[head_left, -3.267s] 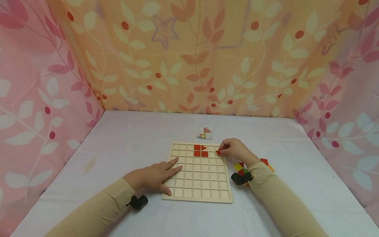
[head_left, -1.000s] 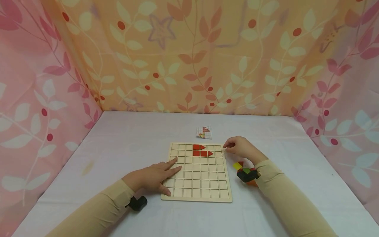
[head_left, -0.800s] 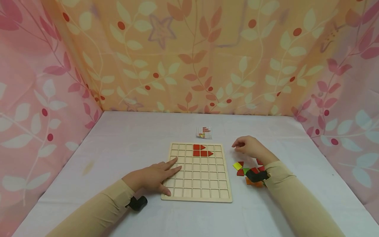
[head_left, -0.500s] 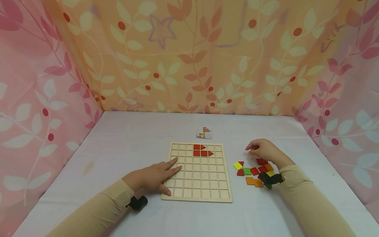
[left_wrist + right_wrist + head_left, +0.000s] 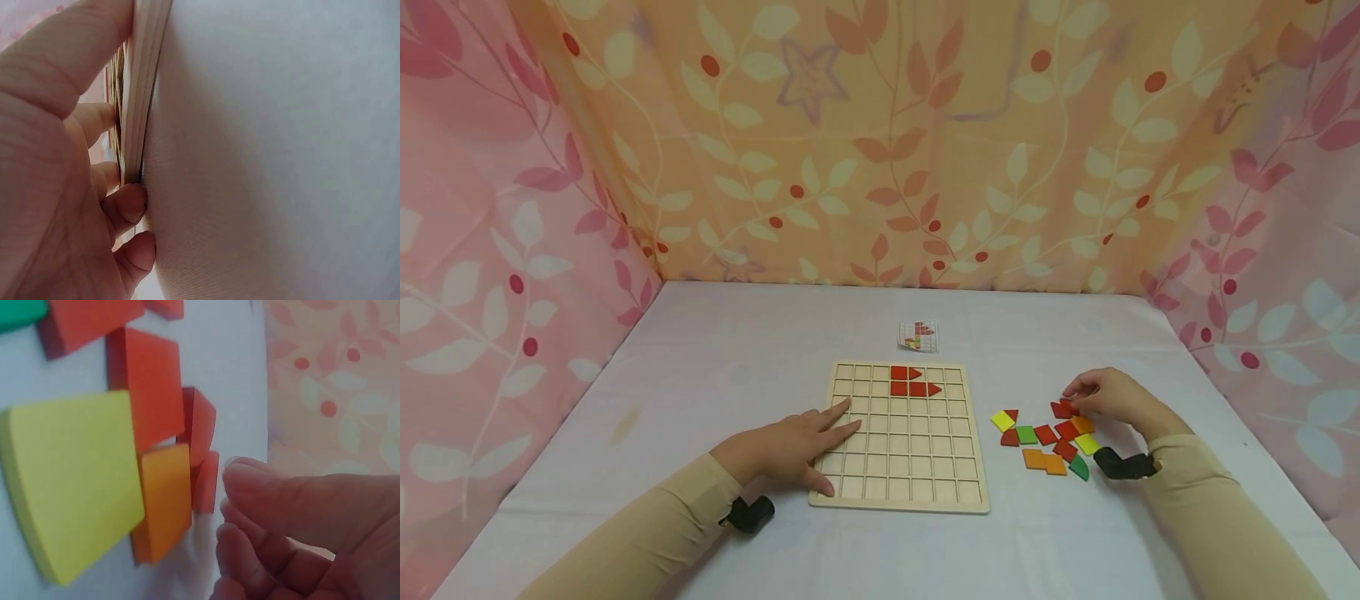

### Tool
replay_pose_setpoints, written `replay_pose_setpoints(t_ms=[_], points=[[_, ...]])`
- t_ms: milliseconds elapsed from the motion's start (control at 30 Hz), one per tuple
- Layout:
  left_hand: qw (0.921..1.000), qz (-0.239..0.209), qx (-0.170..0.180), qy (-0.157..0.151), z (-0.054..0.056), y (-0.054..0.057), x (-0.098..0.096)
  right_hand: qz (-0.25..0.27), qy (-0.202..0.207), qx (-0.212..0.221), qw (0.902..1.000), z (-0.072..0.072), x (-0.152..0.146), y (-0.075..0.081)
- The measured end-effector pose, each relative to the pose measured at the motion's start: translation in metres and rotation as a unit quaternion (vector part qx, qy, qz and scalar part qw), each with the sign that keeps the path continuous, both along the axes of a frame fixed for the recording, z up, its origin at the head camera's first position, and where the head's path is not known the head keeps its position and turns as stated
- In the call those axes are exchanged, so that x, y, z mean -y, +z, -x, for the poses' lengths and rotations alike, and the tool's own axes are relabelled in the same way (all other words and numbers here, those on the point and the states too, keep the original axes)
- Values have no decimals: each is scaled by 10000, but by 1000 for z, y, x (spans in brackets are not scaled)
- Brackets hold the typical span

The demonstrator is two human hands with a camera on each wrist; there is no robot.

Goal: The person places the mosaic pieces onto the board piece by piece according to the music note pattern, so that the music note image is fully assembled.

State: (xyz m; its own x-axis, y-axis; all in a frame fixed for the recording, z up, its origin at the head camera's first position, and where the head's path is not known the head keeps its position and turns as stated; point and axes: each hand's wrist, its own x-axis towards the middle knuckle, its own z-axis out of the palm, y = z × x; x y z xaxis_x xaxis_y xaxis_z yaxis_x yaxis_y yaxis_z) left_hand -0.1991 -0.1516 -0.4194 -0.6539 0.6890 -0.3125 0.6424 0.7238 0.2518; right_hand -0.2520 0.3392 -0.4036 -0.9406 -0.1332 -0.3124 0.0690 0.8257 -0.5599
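Note:
My left hand (image 5: 786, 446) rests with spread fingers on the left edge of a wooden grid board (image 5: 898, 505). In the left wrist view, the thumb and two fingers lie over the board's side (image 5: 144, 94), and two other fingertips are beside its edge. Red square tiles (image 5: 917, 389) and red triangle tiles (image 5: 933, 389) sit in cells of the two far rows. Right of the board, my right hand (image 5: 1112, 400) has its fingertips right at some red tiles (image 5: 1061, 409). The right wrist view shows its thumb and fingers bent beside a red tile (image 5: 206, 487), with nothing between them.
Loose tiles lie around the right hand: a yellow one (image 5: 75, 481), an orange one (image 5: 1056, 465), a green square (image 5: 1026, 435) and a green rounded piece (image 5: 1078, 467). A small pattern card (image 5: 918, 336) lies beyond the board. Patterned cloth (image 5: 880, 167) hangs behind the white table.
My right hand has let go of a red triangle, which sits in the second row of the board. It has moved right and nearer, to the loose tiles. The left hand has stayed put.

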Motion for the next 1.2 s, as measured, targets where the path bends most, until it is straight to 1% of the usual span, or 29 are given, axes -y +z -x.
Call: replay_pose_setpoints(t_ms=[133, 267, 600, 900, 1200], points=[[10000, -11, 6, -1, 0, 1, 0, 23, -29, 168, 9999, -2, -6, -2], [10000, -26, 23, 13, 1, 1, 0, 82, -42, 174, 9998, -3, -6, -4], [10000, -8, 49, 34, 1, 2, 0, -56, -3, 62, 10000, -4, -1, -6], [10000, 1, 67, 63, 1, 2, -1, 72, 3, 5, 10000, -7, 4, -5], [10000, 7, 16, 6, 1, -1, 0, -142, 42, -133, 9998, -5, 4, -6]])
